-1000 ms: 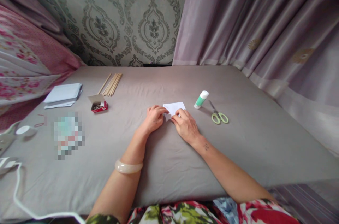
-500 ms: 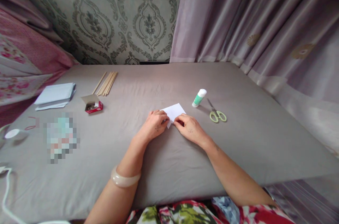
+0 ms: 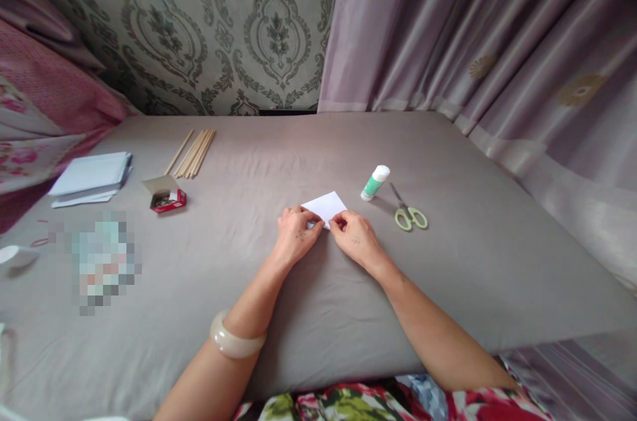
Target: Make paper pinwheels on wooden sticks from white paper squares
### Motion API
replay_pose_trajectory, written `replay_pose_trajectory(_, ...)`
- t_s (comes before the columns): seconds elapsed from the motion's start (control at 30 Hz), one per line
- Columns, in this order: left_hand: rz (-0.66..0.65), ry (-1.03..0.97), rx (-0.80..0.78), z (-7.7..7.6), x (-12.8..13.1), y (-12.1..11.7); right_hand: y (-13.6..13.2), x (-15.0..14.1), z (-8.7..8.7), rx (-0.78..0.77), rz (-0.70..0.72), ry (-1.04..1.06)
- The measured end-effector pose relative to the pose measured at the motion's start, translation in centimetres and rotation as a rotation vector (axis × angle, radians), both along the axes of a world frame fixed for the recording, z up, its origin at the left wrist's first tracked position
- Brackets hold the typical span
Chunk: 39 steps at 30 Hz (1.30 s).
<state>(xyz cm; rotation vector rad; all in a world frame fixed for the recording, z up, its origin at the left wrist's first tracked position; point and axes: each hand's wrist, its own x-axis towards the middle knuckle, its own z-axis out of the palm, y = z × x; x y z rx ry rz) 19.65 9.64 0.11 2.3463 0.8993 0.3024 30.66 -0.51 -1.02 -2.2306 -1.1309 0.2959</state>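
Observation:
A small white sheet of paper (image 3: 328, 204) lies on the grey cloth in front of me, its near edge between my two hands. My left hand (image 3: 300, 230) is closed on the paper's near left part, thumb pointing right along the edge. From the other side my right hand (image 3: 354, 230) pinches the near right edge, fingers bent together. Part of the paper is hidden under the fingers. Right of the paper a green-and-white glue stick (image 3: 375, 183) stands, and beside it lie scissors (image 3: 409, 214) with pale green handles.
Wooden sticks (image 3: 196, 154) lie at the back left. Nearer stands an open red box (image 3: 168, 200) with small items inside. A stack of white paper (image 3: 92, 175) and a blurred-out item (image 3: 104, 261) are at the left. Curtains (image 3: 398, 22) hang along the right side.
The paper flap that pointed down toward me between my hands no longer sticks out. My left thumb has moved right along the near edge. The camera view has shifted slightly.

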Motion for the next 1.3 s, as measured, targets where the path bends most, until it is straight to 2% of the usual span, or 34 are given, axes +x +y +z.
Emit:
replay_pose_trajectory(0.3,0.168,0.113,-0.046,0.2,1.3,-0.5,0.5,-0.2,0.9,-0.117,-0.054,0.002)
replay_pose_trajectory(0.47,0.219,0.136,-0.034,0.2,1.7,-0.8,0.6,-0.2,1.1,-0.154,-0.062,0.007)
replay_pose_trajectory(0.67,0.231,0.132,-0.034,0.2,1.8,-0.9,0.3,0.1,1.0,-0.1,-0.059,-0.004)
replay_pose_trajectory(0.87,0.229,0.137,-0.037,0.3,1.8,-0.9,-0.2,0.1,0.7,-0.032,0.072,-0.091)
replay_pose_trajectory(1.3,0.225,0.138,0.036,0.0,1.8,-1.1,-0.3,-0.7,1.1,-0.224,0.132,-0.233)
